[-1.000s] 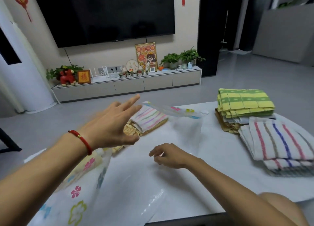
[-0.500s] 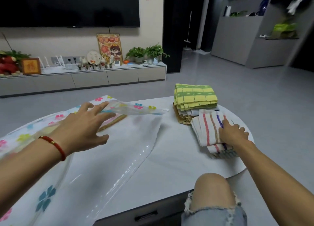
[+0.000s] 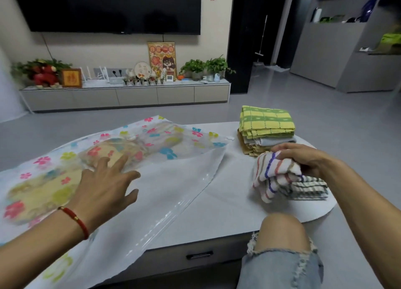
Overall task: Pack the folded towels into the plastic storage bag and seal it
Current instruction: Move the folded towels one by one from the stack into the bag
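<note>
While our left hand point(image 3: 102, 189) lies spread on the flowered bag point(image 3: 165, 150) at the desk's point(image 3: 227, 202) left edge, our right hand's point(image 3: 303, 158) fingers point(image 3: 284, 146) curl over a striped towel point(image 3: 273, 176) near the right edge.

Striped towel point(image 3: 273, 174) — lifted (bag point(image 3: 152, 141) flat)

Striped towel point(image 3: 274, 171) now lifted in right grip point(image 3: 303, 158)

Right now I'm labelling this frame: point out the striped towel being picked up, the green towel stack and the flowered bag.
striped towel point(image 3: 273, 172), head view, bunched middle fold
green towel stack point(image 3: 267, 121), head view, top towel
flowered bag point(image 3: 167, 153), head view, upper printed sheet
</note>
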The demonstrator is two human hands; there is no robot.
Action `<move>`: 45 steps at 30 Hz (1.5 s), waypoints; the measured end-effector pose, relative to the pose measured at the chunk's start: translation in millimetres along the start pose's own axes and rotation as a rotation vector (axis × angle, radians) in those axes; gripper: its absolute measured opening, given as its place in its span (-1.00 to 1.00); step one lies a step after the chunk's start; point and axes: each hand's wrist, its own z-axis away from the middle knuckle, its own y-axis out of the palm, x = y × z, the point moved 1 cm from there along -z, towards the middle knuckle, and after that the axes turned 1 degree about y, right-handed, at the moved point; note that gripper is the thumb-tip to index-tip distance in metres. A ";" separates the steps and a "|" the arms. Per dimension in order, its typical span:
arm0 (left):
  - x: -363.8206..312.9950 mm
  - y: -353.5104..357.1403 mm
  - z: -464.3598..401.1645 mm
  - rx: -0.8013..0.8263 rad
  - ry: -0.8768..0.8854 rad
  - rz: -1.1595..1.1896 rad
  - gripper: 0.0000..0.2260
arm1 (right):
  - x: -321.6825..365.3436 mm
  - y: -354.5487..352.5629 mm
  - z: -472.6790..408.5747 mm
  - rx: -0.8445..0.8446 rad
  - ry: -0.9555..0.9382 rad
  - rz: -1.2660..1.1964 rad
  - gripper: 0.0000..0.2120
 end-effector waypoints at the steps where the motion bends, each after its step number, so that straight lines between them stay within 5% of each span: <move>1: 2.4 3.3 7.8 0.034 -0.016 -0.018 -0.55 | 4.1 11.2 9.2 0.103 -0.023 -0.053 -0.71; 8: 29.0 -16.8 22.3 0.059 0.002 0.030 -0.23 | 16.5 152.1 49.4 0.661 -0.124 -0.218 -0.68; 15: 77.5 -59.0 8.9 0.167 0.062 0.040 0.10 | 42.2 328.6 39.7 0.678 -0.153 -0.493 -0.51; 20: 101.2 -76.0 5.6 0.291 0.086 -0.028 0.28 | 45.4 396.9 40.8 0.649 -0.163 -0.015 -0.44; 27: 128.7 -94.7 6.3 0.301 0.082 0.067 0.29 | 118.2 467.9 34.5 0.921 -0.307 -0.415 -0.47; 31: 139.4 -109.8 0.3 0.205 0.104 0.042 0.28 | 149.3 545.4 31.9 0.806 -0.348 -0.696 -0.49; 37: 156.5 -119.8 0.6 0.199 0.126 0.089 0.23 | 98.4 619.1 12.0 0.550 -0.403 0.093 -0.35; 45: 161.3 -109.7 8.4 0.230 0.121 0.119 0.21 | 112.0 634.1 7.1 0.363 -0.549 -0.280 -0.49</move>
